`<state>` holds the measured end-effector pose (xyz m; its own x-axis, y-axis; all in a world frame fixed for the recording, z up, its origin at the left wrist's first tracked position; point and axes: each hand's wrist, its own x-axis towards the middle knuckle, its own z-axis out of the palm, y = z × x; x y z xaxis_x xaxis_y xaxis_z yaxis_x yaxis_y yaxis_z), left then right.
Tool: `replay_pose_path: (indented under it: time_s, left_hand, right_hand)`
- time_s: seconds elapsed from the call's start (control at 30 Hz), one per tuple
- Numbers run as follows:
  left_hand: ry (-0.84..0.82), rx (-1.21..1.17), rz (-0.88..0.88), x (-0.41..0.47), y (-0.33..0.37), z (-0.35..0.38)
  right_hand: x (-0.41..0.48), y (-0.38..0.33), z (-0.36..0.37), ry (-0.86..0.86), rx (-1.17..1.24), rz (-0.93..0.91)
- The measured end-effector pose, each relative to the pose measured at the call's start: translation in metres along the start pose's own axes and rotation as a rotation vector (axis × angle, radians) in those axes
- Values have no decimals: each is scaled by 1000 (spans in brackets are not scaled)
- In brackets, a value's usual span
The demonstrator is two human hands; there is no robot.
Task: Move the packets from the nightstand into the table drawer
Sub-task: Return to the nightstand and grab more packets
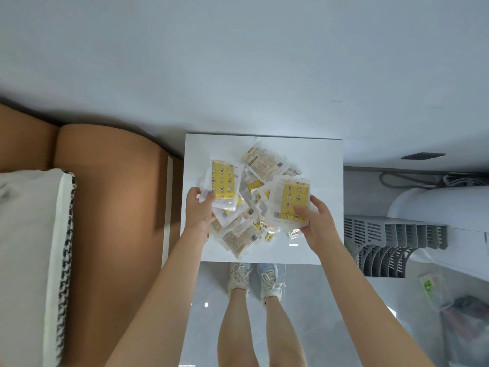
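At the middle of the frame, a big messy pile of packets [244, 229] lies on the white nightstand [328, 165]. They are flat, see-through bags with yellow cards inside, and they look light and bendy. The plastic looks shiny, so I think they slip over each other easily. A fat bunch may fan out and drop some. It seems best to hold a small bunch by its short edge, thumb on top and fingers below.

The left hand [199, 211] grips the left bunch [223, 181] at its lower end, on the left side of the pile. Its fingers curl round the bunch and its thumb presses on top. The right hand [317, 226] holds the right bunch [293, 205] on the right side of the pile. Its thumb lies on the yellow front and its fingers wrap under the edge.

The nightstand top is smooth and glossy, so packets can slide off its edge. Behind it, a plain pale wall [238, 62] fills the top of the frame. A brown headboard [113, 194] and a white pillow [26, 234] sit at the left. Gray baskets [391, 242] with slots are stacked at the right. White shoes [254, 276] stand just below the nightstand. No table drawer shows anywhere.
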<state>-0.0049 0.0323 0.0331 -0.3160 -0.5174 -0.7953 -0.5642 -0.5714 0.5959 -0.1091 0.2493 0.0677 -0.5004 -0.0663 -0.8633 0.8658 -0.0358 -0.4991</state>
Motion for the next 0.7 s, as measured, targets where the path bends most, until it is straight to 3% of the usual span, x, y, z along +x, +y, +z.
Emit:
replay_pose_path:
  time_s: [0.17, 0.5, 0.7]
  left_hand:
    - [-23, -41, 7, -56, 1, -27]
    - [-38, -234, 168, -180, -21, -66]
    - [32, -409, 201, -239, -55, -106]
  right_hand:
    - [-35, -9, 10, 11, 10, 42]
    - [-126, -10, -12, -183, -517, -257]
    - [-174, 8, -7, -315, -684, -346]
